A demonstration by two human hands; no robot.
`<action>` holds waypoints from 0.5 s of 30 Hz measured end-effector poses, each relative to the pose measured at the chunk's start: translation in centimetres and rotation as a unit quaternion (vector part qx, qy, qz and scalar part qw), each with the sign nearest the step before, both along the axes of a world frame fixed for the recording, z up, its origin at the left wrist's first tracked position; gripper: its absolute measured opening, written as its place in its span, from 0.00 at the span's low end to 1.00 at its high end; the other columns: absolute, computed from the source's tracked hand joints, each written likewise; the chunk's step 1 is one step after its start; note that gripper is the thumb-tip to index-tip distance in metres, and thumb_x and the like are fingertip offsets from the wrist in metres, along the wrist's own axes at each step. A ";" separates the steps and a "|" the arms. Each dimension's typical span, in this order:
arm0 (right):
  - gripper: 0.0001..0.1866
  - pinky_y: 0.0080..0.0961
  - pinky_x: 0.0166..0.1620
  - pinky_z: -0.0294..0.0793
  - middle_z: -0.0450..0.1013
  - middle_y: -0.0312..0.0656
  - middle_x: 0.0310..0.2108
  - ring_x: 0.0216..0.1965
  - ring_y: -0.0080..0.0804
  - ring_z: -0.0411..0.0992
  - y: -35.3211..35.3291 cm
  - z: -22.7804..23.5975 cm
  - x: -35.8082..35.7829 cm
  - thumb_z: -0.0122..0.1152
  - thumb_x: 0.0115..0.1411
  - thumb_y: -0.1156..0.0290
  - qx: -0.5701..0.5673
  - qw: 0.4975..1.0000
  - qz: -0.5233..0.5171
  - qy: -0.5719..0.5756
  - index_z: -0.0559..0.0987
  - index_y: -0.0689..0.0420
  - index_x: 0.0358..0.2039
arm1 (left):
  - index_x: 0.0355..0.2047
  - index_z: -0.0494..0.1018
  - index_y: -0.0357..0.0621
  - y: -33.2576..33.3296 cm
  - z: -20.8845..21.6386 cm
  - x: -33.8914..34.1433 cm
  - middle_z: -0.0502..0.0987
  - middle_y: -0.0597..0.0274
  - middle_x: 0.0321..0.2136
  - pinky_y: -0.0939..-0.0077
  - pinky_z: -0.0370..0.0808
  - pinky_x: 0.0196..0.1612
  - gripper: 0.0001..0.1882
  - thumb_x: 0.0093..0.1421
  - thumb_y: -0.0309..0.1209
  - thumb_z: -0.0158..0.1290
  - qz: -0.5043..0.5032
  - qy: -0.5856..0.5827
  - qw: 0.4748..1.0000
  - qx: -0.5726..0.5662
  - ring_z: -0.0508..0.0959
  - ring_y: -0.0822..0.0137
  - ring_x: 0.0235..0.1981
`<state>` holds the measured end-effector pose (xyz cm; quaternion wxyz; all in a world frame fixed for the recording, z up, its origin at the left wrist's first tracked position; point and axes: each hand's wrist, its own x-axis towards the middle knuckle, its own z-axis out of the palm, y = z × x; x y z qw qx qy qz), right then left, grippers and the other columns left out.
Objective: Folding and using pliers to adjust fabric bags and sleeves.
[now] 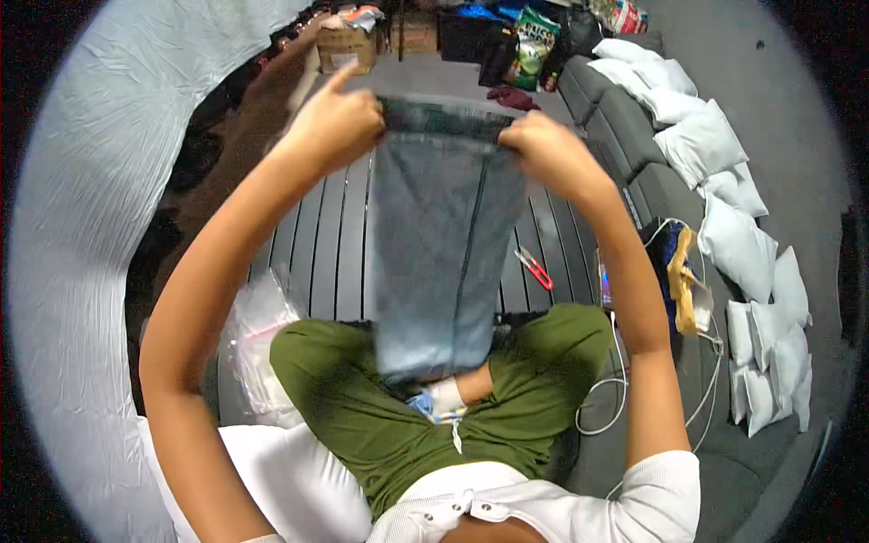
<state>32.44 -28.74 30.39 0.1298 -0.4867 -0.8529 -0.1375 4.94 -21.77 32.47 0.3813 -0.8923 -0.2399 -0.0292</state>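
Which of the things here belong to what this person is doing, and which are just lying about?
In the job:
grey-blue cloth, held up by its dark top band
left hand's fingers and right hand's fingers, gripping it

Apparently just lying about:
red-handled snips, untouched
clear plastic bag
white cushions at right
cardboard box
green package

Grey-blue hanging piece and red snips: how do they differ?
The grey-blue piece is broad, with a dark band on top; the red snips are small. The piece hangs from the left hand and right hand; the snips lie on the slatted surface. Both are in front of the person.
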 end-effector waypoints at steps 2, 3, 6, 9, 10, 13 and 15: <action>0.13 0.32 0.39 0.67 0.69 0.45 0.27 0.34 0.42 0.66 -0.8 3.6 0.0 0.48 0.42 0.82 0.138 0.990 0.026 0.023 0.73 0.60 0.31 | 0.20 0.72 0.50 0.4 2.9 -0.3 0.72 0.70 0.20 0.59 0.47 0.59 0.05 0.48 0.30 0.46 -0.079 -0.128 0.986 0.072 0.73 0.71 0.33; 0.13 0.32 0.39 0.67 0.69 0.45 0.27 0.34 0.42 0.66 -1.9 5.2 -0.5 0.48 0.42 0.82 0.142 0.989 0.026 0.024 0.73 0.60 0.31 | 0.20 0.72 0.50 0.1 3.7 -0.4 0.72 0.70 0.20 0.59 0.47 0.59 0.05 0.48 0.30 0.46 -0.080 -0.127 0.986 0.077 0.73 0.71 0.33; 0.14 0.32 0.40 0.66 0.69 0.46 0.27 0.35 0.42 0.66 -6.2 5.9 -2.5 0.47 0.41 0.83 0.172 0.983 -0.027 0.055 0.72 0.61 0.31 | 0.24 0.69 0.47 -4.9 3.8 -0.5 0.71 0.67 0.20 0.59 0.42 0.60 0.03 0.50 0.28 0.46 -0.061 -0.254 0.960 0.102 0.73 0.70 0.32; 0.14 0.37 0.44 0.63 0.69 0.47 0.26 0.35 0.45 0.66 -9.9 1.7 -4.1 0.46 0.41 0.82 0.073 0.995 -0.058 0.040 0.71 0.61 0.32 | 0.27 0.68 0.44 -10.3 -1.0 -0.2 0.71 0.63 0.22 0.56 0.43 0.60 0.05 0.48 0.28 0.49 0.003 -0.296 0.953 -0.065 0.73 0.65 0.33; 0.13 0.39 0.43 0.62 0.68 0.45 0.25 0.33 0.45 0.65 -11.4 -0.2 -4.1 0.46 0.41 0.81 0.028 0.995 -0.095 0.033 0.70 0.60 0.31 | 0.35 0.68 0.41 -11.3 -3.9 0.6 0.71 0.56 0.28 0.55 0.46 0.59 0.13 0.47 0.28 0.50 -0.022 -0.344 0.929 -0.136 0.72 0.61 0.37; 0.10 0.35 0.39 0.62 0.69 0.39 0.23 0.31 0.38 0.65 -13.7 -7.3 -5.5 0.49 0.41 0.77 -0.075 0.993 -0.086 0.026 0.74 0.55 0.27 | 0.45 0.64 0.36 -15.2 -13.2 0.6 0.67 0.45 0.43 0.59 0.60 0.52 0.20 0.49 0.25 0.48 0.004 -0.471 0.830 -0.299 0.64 0.46 0.48; 0.14 0.35 0.43 0.60 0.71 0.38 0.25 0.33 0.37 0.65 -14.8 -13.7 -6.8 0.49 0.42 0.76 -0.140 0.981 -0.097 0.097 0.75 0.55 0.32 | 0.40 0.69 0.34 -18.1 -18.3 1.7 0.69 0.44 0.42 0.63 0.63 0.49 0.14 0.52 0.24 0.48 0.088 -0.595 0.730 -0.323 0.66 0.47 0.47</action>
